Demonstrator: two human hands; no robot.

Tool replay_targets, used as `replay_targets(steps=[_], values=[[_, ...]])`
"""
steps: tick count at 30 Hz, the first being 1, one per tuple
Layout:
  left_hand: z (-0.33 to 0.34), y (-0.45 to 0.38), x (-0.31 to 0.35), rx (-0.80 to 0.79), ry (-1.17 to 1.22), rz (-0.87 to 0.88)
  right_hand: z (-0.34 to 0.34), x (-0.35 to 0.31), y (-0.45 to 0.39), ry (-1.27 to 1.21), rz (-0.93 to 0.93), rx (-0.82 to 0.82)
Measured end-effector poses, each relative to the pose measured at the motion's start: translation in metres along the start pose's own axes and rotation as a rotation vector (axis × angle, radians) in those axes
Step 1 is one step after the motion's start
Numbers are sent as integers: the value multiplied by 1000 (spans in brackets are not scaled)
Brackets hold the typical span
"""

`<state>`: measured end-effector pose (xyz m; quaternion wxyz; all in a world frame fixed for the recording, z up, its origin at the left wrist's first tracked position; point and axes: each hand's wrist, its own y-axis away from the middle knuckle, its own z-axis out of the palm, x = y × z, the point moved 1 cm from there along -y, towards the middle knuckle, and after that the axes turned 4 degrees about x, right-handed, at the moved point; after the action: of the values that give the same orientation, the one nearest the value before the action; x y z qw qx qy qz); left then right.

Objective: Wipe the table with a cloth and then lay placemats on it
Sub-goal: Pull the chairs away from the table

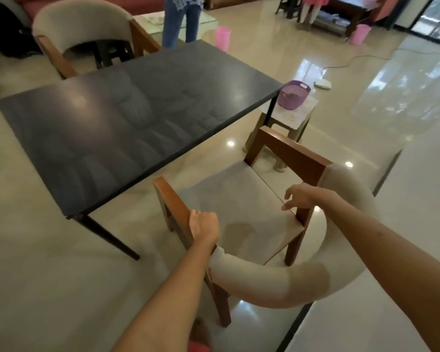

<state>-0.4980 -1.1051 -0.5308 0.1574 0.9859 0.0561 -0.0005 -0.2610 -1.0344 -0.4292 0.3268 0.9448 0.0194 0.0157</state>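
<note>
Nearest the camera, a wooden armchair with a beige cushioned seat and curved padded backrest [241,214] stands at about five o'clock, pulled clear of the table. The left hand [204,226] grips the chair's near wooden armrest, fingers curled over its top edge. The right hand [300,198] sits at the other armrest by the backrest, fingers loosely bent with the tips at the wood; whether it actually grasps the rail cannot be told.

Beyond the chair, from nine o'clock round to one o'clock, lies the dark grey rectangular table with a glossy top and thin black legs [127,123], its surface showing pale reflections. No cloth or placemat can be made out.

At two o'clock, just past the table's corner, a purple plastic basket [293,94] rests on a small beige stool with a white patterned top [286,120]. At eleven o'clock a second beige-backed wooden armchair [87,36] faces the table's far side. Farther off, a pink plastic bin [223,38] stands at twelve o'clock and another pink bin [360,34] at one o'clock on the shiny tiled floor [277,47].
</note>
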Motion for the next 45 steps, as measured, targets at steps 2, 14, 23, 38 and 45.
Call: replay_targets(steps=[2,14,23,38,45], values=[[0,-3,1,-37,-10,-54,-1,8,-21,-54,-18,46],[5,-29,-4,189,347,-737,-50,51,-153,41,-210,221],[8,-38,14,252,465,-1206,-67,90,-248,410,-509,347],[4,-45,32,252,381,-1240,-69,111,-286,0,-111,490],[0,-57,44,260,382,-1264,-90,111,-315,-6,-199,499]])
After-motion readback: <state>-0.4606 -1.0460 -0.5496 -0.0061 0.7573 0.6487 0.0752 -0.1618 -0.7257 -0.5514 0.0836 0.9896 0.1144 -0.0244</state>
